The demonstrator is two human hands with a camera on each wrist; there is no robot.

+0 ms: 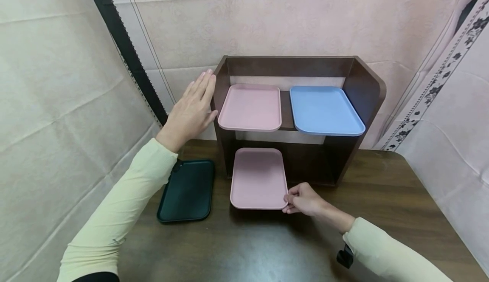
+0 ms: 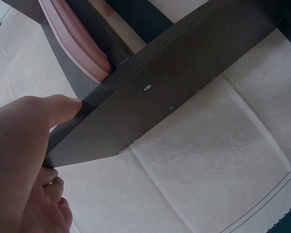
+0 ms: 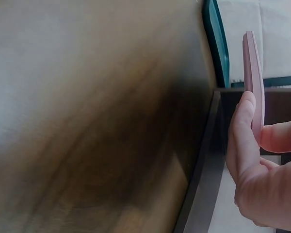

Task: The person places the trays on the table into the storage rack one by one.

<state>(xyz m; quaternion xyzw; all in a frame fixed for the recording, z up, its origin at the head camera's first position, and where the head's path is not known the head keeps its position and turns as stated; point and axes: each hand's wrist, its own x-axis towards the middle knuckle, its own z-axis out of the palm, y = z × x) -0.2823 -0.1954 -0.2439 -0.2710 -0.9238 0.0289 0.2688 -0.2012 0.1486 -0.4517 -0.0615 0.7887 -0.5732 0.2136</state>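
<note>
My head camera looks down at the brown shelf (image 1: 287, 116); wrist views share it closer, left alongside, right from in front.

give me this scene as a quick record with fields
right grip: pinches near right corner of lower pink tray
lower pink tray: raised above table, at lower opening
left grip: touches left side of shelf unit
upper shelf: upper pink tray, blue tray
on table: dark green tray
</note>
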